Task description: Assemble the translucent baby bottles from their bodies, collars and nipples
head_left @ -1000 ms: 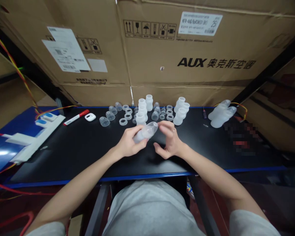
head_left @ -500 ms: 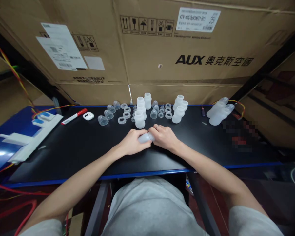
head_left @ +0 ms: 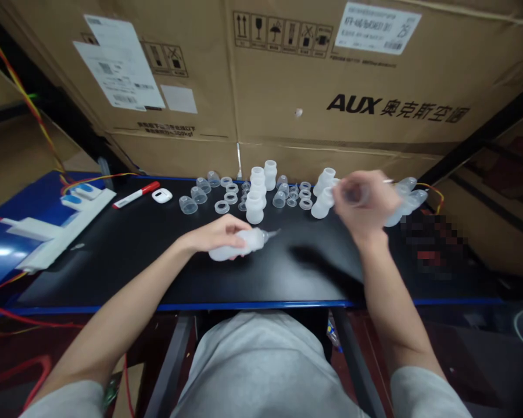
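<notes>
My left hand [head_left: 221, 235] is wrapped round a translucent white squeeze bottle [head_left: 250, 239] above the black tabletop. The bottle lies tilted on its side, its thin pointed tip directed right. Raised on the right is my right hand [head_left: 370, 203], smeared by motion, its fingers curled round what looks like a clear domed cap [head_left: 357, 193]. Beyond my hands, several open-necked white bottles [head_left: 255, 208] stand in a row. More such bottles [head_left: 321, 204] stand just left of my right hand, which partly covers them. Clear domed caps [head_left: 188, 204] and clear rings [head_left: 222, 206] sit in rows.
Capped bottles [head_left: 412, 200] stand at the back right, partly behind my right hand. A red-and-white marker [head_left: 136, 195], a small white case [head_left: 161, 195] and a power strip [head_left: 76, 223] lie on the left. A large cardboard box [head_left: 283, 81] walls the back.
My hands have parted. The right hand has moved up and right from the bottle, with what looks like the cap. The left has shifted slightly left with the bottle, whose pointed tip now shows.
</notes>
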